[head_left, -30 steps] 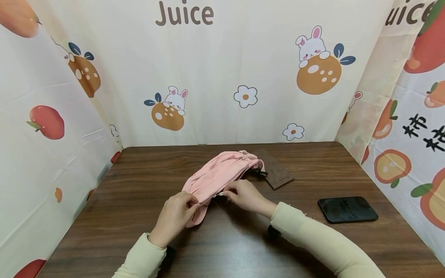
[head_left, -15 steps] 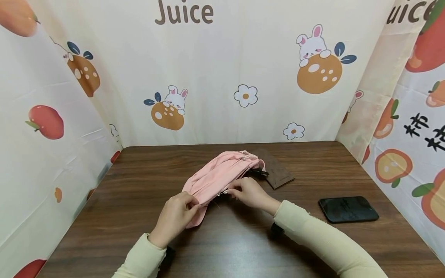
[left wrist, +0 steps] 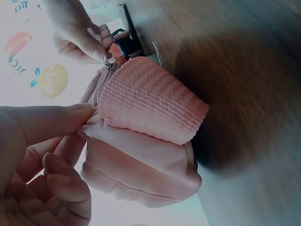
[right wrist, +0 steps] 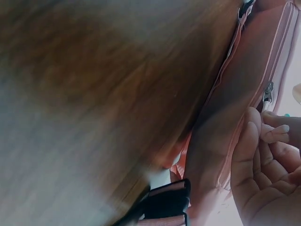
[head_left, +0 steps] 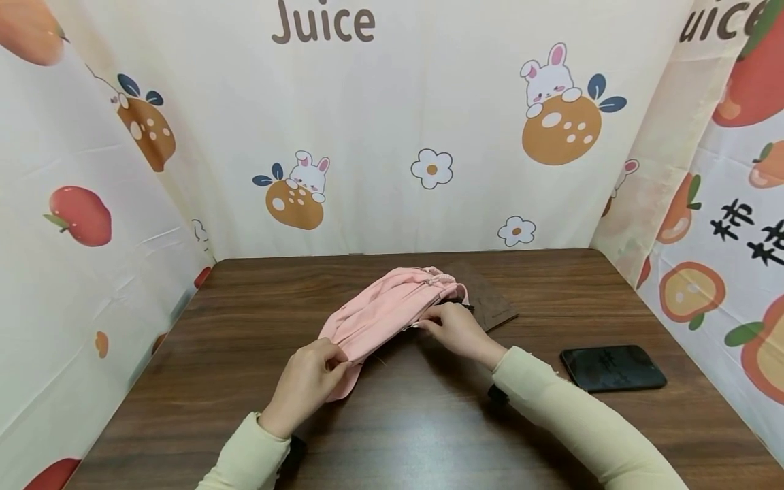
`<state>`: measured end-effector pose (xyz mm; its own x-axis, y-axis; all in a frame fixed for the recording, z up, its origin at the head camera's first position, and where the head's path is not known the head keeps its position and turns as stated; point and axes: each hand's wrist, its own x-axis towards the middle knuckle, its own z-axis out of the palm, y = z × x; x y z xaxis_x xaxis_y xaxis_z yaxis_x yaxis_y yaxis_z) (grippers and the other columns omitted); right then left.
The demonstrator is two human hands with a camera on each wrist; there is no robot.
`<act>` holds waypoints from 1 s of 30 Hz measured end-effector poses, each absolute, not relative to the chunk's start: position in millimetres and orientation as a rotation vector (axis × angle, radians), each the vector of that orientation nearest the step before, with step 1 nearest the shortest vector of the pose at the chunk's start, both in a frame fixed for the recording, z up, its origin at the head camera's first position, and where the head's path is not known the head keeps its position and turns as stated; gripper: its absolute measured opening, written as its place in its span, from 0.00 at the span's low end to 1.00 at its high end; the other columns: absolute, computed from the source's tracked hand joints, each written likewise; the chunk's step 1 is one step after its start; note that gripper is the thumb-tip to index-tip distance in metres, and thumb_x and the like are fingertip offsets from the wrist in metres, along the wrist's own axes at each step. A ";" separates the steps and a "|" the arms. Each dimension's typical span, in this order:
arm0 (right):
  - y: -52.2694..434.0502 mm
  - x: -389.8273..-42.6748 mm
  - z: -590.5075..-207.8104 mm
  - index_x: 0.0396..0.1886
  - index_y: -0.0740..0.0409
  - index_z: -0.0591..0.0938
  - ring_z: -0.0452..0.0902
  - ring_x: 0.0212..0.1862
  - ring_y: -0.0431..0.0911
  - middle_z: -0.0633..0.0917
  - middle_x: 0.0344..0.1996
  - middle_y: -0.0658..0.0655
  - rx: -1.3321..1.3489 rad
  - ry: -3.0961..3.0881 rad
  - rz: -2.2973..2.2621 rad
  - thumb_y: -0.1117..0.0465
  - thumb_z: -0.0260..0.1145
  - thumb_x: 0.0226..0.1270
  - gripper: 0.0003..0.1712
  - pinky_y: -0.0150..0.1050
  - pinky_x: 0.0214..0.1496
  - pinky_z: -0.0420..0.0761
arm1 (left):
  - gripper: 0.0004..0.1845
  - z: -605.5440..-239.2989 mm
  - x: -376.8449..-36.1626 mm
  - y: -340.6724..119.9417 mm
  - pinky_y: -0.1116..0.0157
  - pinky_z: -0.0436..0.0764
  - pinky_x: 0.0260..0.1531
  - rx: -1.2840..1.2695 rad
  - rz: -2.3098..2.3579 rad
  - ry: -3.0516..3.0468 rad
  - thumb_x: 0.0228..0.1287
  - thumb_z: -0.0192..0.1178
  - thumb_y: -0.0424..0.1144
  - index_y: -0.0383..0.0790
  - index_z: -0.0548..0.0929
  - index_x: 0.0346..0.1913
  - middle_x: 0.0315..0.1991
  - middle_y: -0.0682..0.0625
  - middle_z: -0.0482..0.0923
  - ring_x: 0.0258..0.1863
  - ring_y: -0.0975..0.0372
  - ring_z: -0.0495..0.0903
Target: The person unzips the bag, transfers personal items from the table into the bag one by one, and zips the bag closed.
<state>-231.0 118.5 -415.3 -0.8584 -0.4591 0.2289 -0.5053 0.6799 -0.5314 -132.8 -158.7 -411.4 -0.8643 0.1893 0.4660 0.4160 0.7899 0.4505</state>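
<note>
A pink waist bag (head_left: 380, 306) stands on the table, slanting away to the right. My left hand (head_left: 309, 381) pinches the fabric at its near end, beside the wide ribbed strap (left wrist: 150, 99). My right hand (head_left: 453, 332) pinches the cord pull of the bag's zipper, with the metal slider (right wrist: 268, 92) just beyond the fingertips in the right wrist view. Between the two hands runs a line of zipper teeth (left wrist: 96, 93). A black buckle (right wrist: 165, 203) hangs at the far end of the bag, mostly behind my right hand in the head view.
Behind the bag's far end lies a flat dark brown item (head_left: 495, 303), partly covered. A black phone (head_left: 612, 368) rests on the wooden table (head_left: 392, 435) to the right. Printed curtains (head_left: 380, 102) enclose the back and both sides.
My right hand has slid the zipper pull along the bag, away and to the right. My left hand keeps its pinch at the near end, almost unmoved.
</note>
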 end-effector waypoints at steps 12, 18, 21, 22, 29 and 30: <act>136.4 -236.4 -411.7 0.29 0.57 0.87 0.70 0.20 0.35 0.82 0.18 0.49 0.744 -2.813 0.956 0.59 0.66 0.67 0.09 0.33 0.28 0.71 | 0.13 -411.2 -134.5 -161.2 0.73 0.72 0.23 -0.455 -0.794 -2.547 0.43 0.76 0.29 0.49 0.82 0.22 0.22 0.62 0.75 0.21 0.75 0.69; 140.8 -238.0 -410.7 0.26 0.58 0.86 0.71 0.20 0.34 0.83 0.18 0.50 0.743 -2.810 0.954 0.59 0.66 0.66 0.10 0.33 0.27 0.71 | 0.11 -411.7 -134.7 -161.5 0.73 0.72 0.23 -0.429 -0.883 -2.541 0.45 0.75 0.29 0.48 0.84 0.22 0.23 0.60 0.79 0.20 0.75 0.69; 145.2 -240.7 -411.0 0.28 0.58 0.87 0.71 0.20 0.35 0.83 0.17 0.49 0.697 -2.794 0.917 0.61 0.67 0.65 0.08 0.34 0.28 0.71 | 0.11 -413.1 -134.5 -164.2 0.74 0.71 0.22 -0.408 -0.917 -2.541 0.45 0.75 0.29 0.48 0.84 0.22 0.23 0.60 0.79 0.19 0.75 0.68; 147.5 -241.7 -411.1 0.28 0.58 0.87 0.71 0.20 0.35 0.83 0.17 0.49 0.677 -2.788 0.907 0.61 0.67 0.65 0.07 0.34 0.28 0.71 | 0.11 -413.6 -134.4 -165.2 0.74 0.71 0.22 -0.404 -0.921 -2.541 0.45 0.75 0.29 0.48 0.84 0.22 0.23 0.61 0.78 0.19 0.75 0.68; 160.1 -246.7 -411.4 0.30 0.60 0.87 0.71 0.21 0.36 0.82 0.17 0.49 0.628 -2.783 0.897 0.62 0.66 0.65 0.07 0.34 0.28 0.71 | 0.12 -413.7 -134.0 -168.7 0.74 0.71 0.21 -0.401 -0.915 -2.542 0.44 0.74 0.28 0.49 0.84 0.22 0.22 0.62 0.77 0.19 0.77 0.68; 161.7 -247.1 -411.4 0.30 0.60 0.87 0.71 0.21 0.37 0.82 0.17 0.50 0.614 -2.782 0.892 0.62 0.66 0.65 0.07 0.35 0.29 0.71 | 0.12 -413.6 -133.8 -169.1 0.74 0.71 0.20 -0.398 -0.916 -2.544 0.44 0.74 0.28 0.49 0.84 0.21 0.21 0.62 0.77 0.19 0.77 0.68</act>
<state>-247.1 161.7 -411.4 -0.9037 -0.3347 0.2670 -0.4275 0.7383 -0.5216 -133.8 -169.1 -413.6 -0.8769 0.1265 0.4638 0.3931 0.7441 0.5402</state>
